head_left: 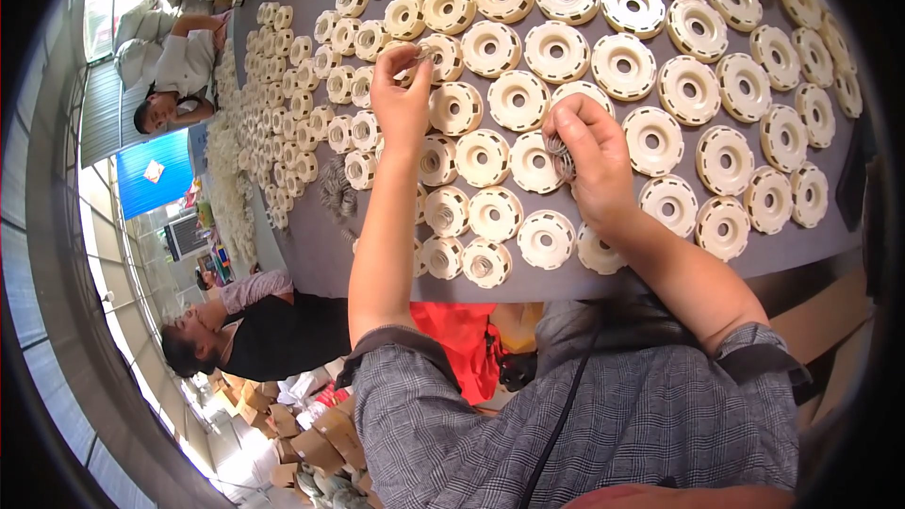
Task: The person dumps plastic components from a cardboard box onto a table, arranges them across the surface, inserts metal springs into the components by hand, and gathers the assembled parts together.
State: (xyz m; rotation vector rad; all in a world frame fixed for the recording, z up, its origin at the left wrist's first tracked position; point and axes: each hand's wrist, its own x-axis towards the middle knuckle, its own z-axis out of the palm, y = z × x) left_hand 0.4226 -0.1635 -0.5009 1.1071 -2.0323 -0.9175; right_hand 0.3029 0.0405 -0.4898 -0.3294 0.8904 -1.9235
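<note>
Rows of cream plastic discs (653, 140), each with a round centre hole and a notched rim, lie face up before me. My left hand (400, 102) reaches forward and pinches a metal coil spring (423, 55) at the edge of one disc (443, 59). Closer to me, my right hand (600, 162) is closed round several more coil springs (561, 158), above other discs. Coils sit in the middle of some nearer discs, such as the front one (485, 264). To the left of my left forearm lies a loose heap of springs (337, 188).
The grey tabletop (306, 264) shows at its near left edge. Many smaller cream parts (283, 85) fill its left side. A person in black (283, 335) sits at the left, and another in white (189, 61) beyond. Cardboard boxes (325, 438) are stacked behind.
</note>
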